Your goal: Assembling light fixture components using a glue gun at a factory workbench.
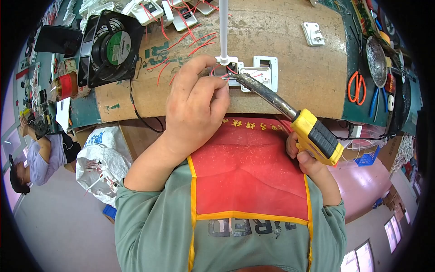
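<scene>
My right hand (pixel 308 159) grips a yellow and black soldering gun (pixel 318 136) by its handle. The gun's long metal barrel slants up and left, its tip at a small open white plastic housing (pixel 234 59) with red wires and dark parts inside. My left hand (pixel 192 102) is closed at that housing's left side, thumb and fingertips bunched near the wires; what exactly they pinch is hidden. A white rod (pixel 224 29) rises from the housing's far edge. Beside it on the right lie an open white cover (pixel 256 78) and a flat white frame (pixel 273 68).
A black fan (pixel 111 50) stands at the left. White housings with red wires (pixel 183 17) pile up at the back. Another white part (pixel 313 34) lies at the right, near orange scissors (pixel 357 86) and a metal ladle (pixel 376 61). A person (pixel 45 154) sits at far left.
</scene>
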A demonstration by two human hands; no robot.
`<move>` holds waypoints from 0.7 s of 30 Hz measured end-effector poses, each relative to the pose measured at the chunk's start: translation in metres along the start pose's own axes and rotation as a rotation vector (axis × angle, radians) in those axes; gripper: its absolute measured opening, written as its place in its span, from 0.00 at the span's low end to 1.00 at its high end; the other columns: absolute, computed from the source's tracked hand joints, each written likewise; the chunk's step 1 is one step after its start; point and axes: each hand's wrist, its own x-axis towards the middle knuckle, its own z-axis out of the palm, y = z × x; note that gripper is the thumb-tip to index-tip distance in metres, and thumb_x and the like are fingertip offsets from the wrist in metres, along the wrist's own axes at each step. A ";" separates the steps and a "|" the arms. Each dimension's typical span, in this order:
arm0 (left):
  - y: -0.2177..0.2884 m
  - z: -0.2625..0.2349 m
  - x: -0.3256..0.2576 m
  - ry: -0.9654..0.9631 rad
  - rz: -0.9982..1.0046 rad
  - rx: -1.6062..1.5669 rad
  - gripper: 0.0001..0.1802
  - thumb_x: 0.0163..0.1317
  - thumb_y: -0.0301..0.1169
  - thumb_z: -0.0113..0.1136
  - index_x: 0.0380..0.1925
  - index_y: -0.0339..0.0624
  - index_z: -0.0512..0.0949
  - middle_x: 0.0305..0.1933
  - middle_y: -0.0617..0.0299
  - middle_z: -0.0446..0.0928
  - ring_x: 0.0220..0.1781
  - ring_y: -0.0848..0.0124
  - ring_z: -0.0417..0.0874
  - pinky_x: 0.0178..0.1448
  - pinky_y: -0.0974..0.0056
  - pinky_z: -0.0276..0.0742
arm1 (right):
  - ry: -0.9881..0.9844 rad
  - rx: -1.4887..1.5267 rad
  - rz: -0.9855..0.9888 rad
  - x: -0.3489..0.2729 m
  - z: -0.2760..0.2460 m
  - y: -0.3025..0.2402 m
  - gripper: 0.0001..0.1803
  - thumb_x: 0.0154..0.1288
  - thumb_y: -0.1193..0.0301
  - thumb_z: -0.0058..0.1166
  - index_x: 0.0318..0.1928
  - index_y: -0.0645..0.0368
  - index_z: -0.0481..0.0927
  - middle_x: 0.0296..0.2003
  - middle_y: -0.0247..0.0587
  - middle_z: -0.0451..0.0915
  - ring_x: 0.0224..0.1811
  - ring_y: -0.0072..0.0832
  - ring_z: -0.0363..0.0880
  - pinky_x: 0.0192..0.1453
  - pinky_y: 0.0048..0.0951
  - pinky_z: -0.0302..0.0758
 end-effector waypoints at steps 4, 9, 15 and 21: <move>0.000 0.000 0.000 -0.001 0.007 0.007 0.08 0.50 0.17 0.67 0.30 0.37 0.79 0.52 0.51 0.76 0.52 0.57 0.81 0.55 0.59 0.83 | 0.012 0.067 0.015 0.000 0.001 0.000 0.18 0.63 0.62 0.63 0.49 0.59 0.82 0.37 0.37 0.82 0.40 0.42 0.80 0.47 0.39 0.76; -0.003 0.003 0.000 0.032 0.028 0.003 0.09 0.49 0.17 0.67 0.30 0.37 0.78 0.51 0.52 0.77 0.49 0.57 0.81 0.51 0.59 0.81 | -0.049 0.062 0.050 0.006 -0.001 -0.006 0.17 0.63 0.64 0.62 0.50 0.60 0.81 0.34 0.37 0.81 0.38 0.39 0.79 0.44 0.37 0.75; -0.004 0.004 0.000 0.061 0.052 -0.011 0.09 0.47 0.17 0.66 0.29 0.38 0.78 0.50 0.52 0.77 0.45 0.57 0.81 0.47 0.59 0.78 | -0.054 0.080 0.047 0.005 0.001 -0.006 0.17 0.63 0.63 0.63 0.48 0.60 0.80 0.30 0.34 0.78 0.34 0.34 0.77 0.40 0.34 0.73; -0.003 0.004 0.000 0.059 0.051 -0.006 0.09 0.47 0.17 0.66 0.28 0.38 0.77 0.50 0.52 0.77 0.45 0.57 0.81 0.47 0.59 0.78 | 0.018 0.159 -0.016 0.002 0.004 -0.005 0.20 0.65 0.61 0.63 0.50 0.61 0.78 0.26 0.33 0.74 0.27 0.29 0.72 0.34 0.32 0.71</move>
